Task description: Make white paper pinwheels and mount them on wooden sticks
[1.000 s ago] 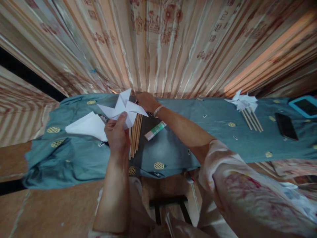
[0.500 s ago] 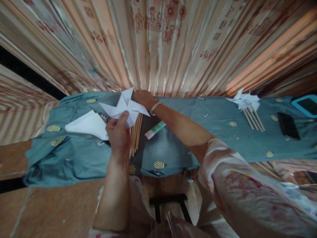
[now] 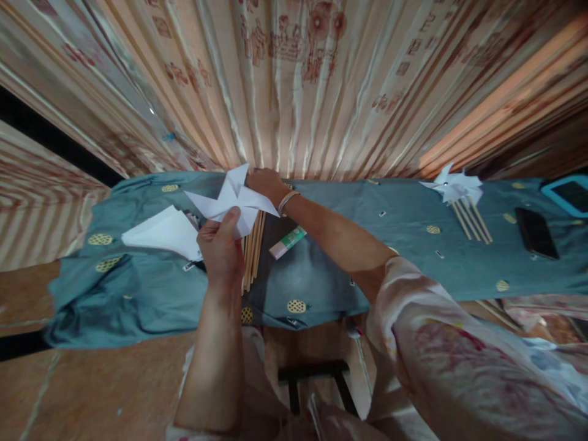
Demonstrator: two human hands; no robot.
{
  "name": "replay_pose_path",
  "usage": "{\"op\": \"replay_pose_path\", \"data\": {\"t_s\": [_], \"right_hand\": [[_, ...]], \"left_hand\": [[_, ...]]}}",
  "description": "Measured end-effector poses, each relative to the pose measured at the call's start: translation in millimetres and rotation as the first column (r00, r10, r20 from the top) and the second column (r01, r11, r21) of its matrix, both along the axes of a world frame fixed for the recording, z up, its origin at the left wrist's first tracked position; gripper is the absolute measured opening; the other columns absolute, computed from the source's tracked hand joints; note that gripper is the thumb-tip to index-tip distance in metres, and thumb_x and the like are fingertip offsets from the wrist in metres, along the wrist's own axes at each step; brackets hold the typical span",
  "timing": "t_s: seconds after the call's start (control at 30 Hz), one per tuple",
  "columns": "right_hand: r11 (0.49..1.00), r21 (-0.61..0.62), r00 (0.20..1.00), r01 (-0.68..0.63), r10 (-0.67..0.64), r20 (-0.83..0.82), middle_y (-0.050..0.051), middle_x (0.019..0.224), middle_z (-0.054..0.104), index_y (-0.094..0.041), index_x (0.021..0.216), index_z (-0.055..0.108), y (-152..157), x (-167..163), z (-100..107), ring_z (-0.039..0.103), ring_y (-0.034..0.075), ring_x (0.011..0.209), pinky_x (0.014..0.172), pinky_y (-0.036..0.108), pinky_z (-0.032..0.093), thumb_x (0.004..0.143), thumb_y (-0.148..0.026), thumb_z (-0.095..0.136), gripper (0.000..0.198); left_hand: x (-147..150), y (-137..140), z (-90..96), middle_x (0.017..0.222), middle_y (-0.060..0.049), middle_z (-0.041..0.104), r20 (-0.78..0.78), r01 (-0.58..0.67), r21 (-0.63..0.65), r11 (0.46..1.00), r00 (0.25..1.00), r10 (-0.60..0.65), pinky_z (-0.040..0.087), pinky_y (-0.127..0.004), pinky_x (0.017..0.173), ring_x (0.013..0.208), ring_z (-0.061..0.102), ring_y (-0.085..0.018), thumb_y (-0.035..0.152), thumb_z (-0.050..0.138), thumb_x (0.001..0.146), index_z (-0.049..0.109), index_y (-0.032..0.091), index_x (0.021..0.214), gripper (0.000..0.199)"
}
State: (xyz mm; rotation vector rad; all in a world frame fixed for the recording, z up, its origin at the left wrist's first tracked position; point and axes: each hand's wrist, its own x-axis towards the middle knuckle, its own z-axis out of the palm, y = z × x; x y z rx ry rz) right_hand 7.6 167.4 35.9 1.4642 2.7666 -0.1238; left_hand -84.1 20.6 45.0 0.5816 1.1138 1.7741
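A white paper pinwheel point(image 3: 243, 197) is pinched in my left hand point(image 3: 221, 248), its thumb lying on the front near the middle. Several wooden sticks point(image 3: 252, 263) lie side by side on the cloth, partly behind the pinwheel and my wrist. My right hand point(image 3: 267, 185) reaches to the far end of the sticks, just behind the pinwheel's right blade. Its fingertips are hidden, so what they touch does not show. Left of my left hand rests a stack of folded white paper point(image 3: 163, 233).
A green and white box-like stick point(image 3: 288, 242) lies by my right forearm. Finished pinwheels on sticks point(image 3: 459, 190), a black phone point(image 3: 535, 233) and a blue-framed device point(image 3: 569, 195) sit to the right on the teal cloth point(image 3: 331, 275). A patterned curtain point(image 3: 303, 92) hangs behind the table.
Hardly anything differs. The whole view has shifted very slightly, and both hands keep their places at the pinwheel and the sticks.
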Motion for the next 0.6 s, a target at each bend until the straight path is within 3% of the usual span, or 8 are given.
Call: {"op": "replay_pose_path", "data": {"t_s": [0.17, 0.33, 0.47, 0.6], "right_hand": [[0.999, 0.052, 1.0, 0.009, -0.01, 0.012, 0.024, 0.115, 0.074, -0.004, 0.111, 0.07, -7.2, 8.6, 4.0, 0.067, 0.035, 0.117, 0.093, 0.044, 0.05, 0.102, -0.011, 0.035, 0.037], [0.993, 0.105, 0.997, 0.06, -0.055, -0.046, 0.023, 0.119, 0.071, -0.005, 0.127, 0.06, -7.4, 22.6, 1.9, 0.065, 0.032, 0.116, 0.094, 0.04, 0.047, 0.101, -0.011, 0.035, 0.037], [0.981, 0.068, 0.98, 0.181, -0.174, -0.1, 0.025, 0.12, 0.069, -0.003, 0.129, 0.057, -1.3, 30.0, -4.8, 0.063, 0.033, 0.116, 0.094, 0.042, 0.045, 0.098, -0.009, 0.036, 0.038], [0.954, -0.024, 0.925, 0.298, -0.295, -0.238, 0.02, 0.116, 0.071, -0.008, 0.12, 0.064, 4.2, 35.9, -7.0, 0.065, 0.03, 0.11, 0.091, 0.04, 0.046, 0.099, -0.012, 0.039, 0.033]], "left_hand": [[1.1, 0.5, 2.3, 0.066, 0.003, 0.07, 0.029, -0.003, 0.005, 1.0, 1.0, 0.003, 0.055, -0.025, 0.068, 0.063, 0.064, -0.011, 0.029, 0.09, 0.053, 0.066, 0.018, 0.063, 0.029], [0.6, 1.4, 2.2, 0.068, 0.003, 0.071, 0.061, -0.015, 0.032, 0.999, 0.998, 0.013, 0.055, -0.023, 0.067, 0.064, 0.066, -0.011, 0.031, 0.092, 0.05, 0.068, 0.017, 0.065, 0.032], [0.2, 1.2, 2.4, 0.065, 0.004, 0.07, 0.071, -0.013, 0.011, 1.0, 0.997, 0.012, 0.053, -0.021, 0.066, 0.062, 0.065, -0.009, 0.027, 0.091, 0.05, 0.067, 0.017, 0.064, 0.03], [0.9, 0.9, 2.7, 0.066, 0.003, 0.071, 0.075, -0.034, -0.006, 0.999, 0.997, 0.034, 0.052, -0.021, 0.065, 0.062, 0.065, -0.009, 0.024, 0.088, 0.054, 0.067, 0.016, 0.065, 0.025]]}}
